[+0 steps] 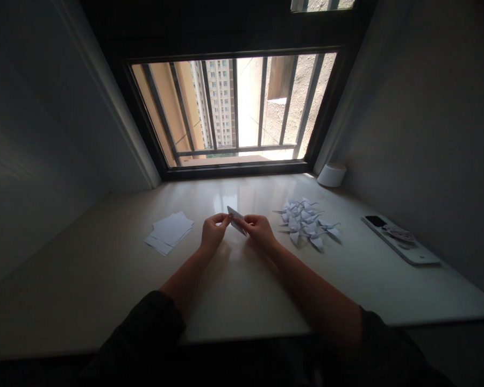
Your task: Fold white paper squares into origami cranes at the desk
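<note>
A small folded piece of white paper (236,218) is held just above the pale tabletop (242,290) in the middle of the view. My left hand (213,232) pinches its left end with closed fingers. My right hand (258,228) grips its right side, fingers closed too. A loose stack of white paper sheets (169,231) lies to the left of my left hand. A heap of several folded paper cranes (306,221) lies to the right of my right hand.
A white round container (331,174) stands at the back right by the barred window (234,107). A flat white tray (403,244) with a dark phone and a small item lies at the right. Walls close in on both sides.
</note>
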`<state>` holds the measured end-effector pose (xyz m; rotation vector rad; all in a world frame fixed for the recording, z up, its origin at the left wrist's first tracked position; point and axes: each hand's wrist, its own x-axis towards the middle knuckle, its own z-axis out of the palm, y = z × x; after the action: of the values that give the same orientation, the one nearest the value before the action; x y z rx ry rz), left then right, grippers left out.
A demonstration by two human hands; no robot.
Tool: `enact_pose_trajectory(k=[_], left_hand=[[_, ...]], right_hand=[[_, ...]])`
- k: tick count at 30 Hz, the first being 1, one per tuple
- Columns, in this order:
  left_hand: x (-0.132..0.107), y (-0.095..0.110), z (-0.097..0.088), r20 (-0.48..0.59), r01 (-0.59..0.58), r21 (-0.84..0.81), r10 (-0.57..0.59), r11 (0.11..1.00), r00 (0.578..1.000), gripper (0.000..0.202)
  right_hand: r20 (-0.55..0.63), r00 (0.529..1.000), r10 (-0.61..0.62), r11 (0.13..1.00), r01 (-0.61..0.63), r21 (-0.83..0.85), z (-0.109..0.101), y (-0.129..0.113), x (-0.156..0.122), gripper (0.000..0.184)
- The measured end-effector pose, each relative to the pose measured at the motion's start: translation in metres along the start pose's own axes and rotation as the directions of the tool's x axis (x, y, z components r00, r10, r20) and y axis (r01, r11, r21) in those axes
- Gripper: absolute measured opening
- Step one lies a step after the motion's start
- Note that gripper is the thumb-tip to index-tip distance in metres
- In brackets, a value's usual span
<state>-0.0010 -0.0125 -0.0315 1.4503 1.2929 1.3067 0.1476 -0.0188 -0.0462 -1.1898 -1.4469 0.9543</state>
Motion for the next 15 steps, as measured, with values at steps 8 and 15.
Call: enact_pose_trajectory(k=[8,15], left_hand=[[-0.0005,0.0074,0.0,-0.104,0.053,-0.087,-0.062,0.995,0.993,0.039],[0.0022,0.0066,-0.0025,-0.071,-0.049,-0.017,0.047,0.999,0.996,0.037]], right_hand=[[0.03,0.999,-0.03,0.999,0.031,-0.024,0.006,0.0002,-0.0045,0.049],[0.046,0.998,-0.037,0.998,0.034,0.06,0.0058,-0.0013,-0.0036,0.047]])
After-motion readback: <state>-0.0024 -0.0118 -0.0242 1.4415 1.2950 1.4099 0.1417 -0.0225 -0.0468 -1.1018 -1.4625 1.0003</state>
